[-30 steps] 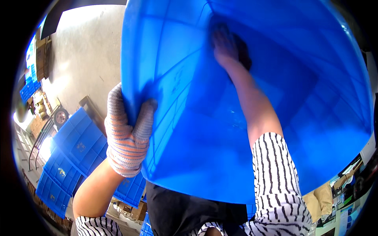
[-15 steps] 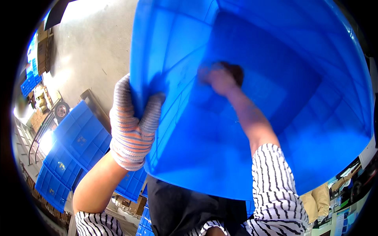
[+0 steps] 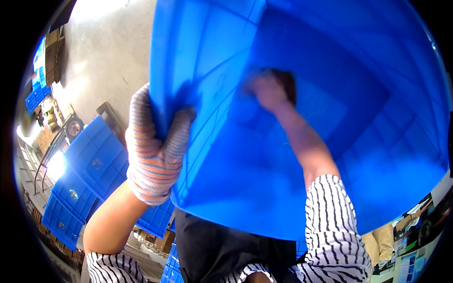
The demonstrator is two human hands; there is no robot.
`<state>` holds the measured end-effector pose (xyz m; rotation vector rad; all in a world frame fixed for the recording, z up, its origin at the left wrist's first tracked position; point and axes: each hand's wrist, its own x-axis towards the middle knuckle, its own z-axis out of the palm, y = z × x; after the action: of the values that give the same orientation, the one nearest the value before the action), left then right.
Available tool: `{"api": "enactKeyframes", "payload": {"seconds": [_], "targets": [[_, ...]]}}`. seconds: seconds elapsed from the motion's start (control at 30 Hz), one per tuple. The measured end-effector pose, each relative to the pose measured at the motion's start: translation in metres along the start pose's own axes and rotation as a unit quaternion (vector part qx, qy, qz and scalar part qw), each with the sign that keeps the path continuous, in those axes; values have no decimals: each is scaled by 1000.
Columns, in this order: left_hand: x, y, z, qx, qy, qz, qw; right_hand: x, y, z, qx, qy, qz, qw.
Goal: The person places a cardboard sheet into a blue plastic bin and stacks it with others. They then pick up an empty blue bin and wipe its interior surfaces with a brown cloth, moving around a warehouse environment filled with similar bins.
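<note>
A large blue plastic crate (image 3: pixel 222 155) fills most of the view, tipped so its open inside faces me. My left hand (image 3: pixel 153 146), in a striped knit glove, grips the crate's left rim. My right hand (image 3: pixel 269 89) is bare and reaches deep inside, pressing a dark cloth or pad (image 3: pixel 285 80) against the crate's inner bottom. The hand is blurred by motion. My right forearm runs down to a black-and-white striped sleeve (image 3: pixel 332 221).
Stacked blue crates (image 3: pixel 80 179) lie at the lower left on a cart with a wheel (image 3: pixel 74 126). Grey concrete floor (image 3: pixel 104 52) spreads at the upper left. More blue crates (image 3: pixel 35 94) and shelves sit at the far left edge.
My right hand with the dark pad has moved down and left across the inside of the crate. The left hand keeps its grip on the rim.
</note>
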<state>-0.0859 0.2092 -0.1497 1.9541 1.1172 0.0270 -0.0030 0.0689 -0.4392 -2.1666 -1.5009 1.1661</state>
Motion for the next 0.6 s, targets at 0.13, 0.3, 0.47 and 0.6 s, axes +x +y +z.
{"api": "enactKeyframes", "payload": {"seconds": [0.13, 0.3, 0.47, 0.6], "targets": [[2, 8, 2, 0, 6, 35, 999, 77, 71, -32, -91, 298, 50, 949], [1, 4, -1, 27, 12, 47, 998, 46, -11, 52, 53, 310, 93, 945], [4, 2, 6, -32, 5, 47, 998, -41, -21, 122, 0, 53, -160, 986], [1, 5, -1, -11, 3, -1, 1000, 0, -5, 11, 19, 116, -1, 993]]}}
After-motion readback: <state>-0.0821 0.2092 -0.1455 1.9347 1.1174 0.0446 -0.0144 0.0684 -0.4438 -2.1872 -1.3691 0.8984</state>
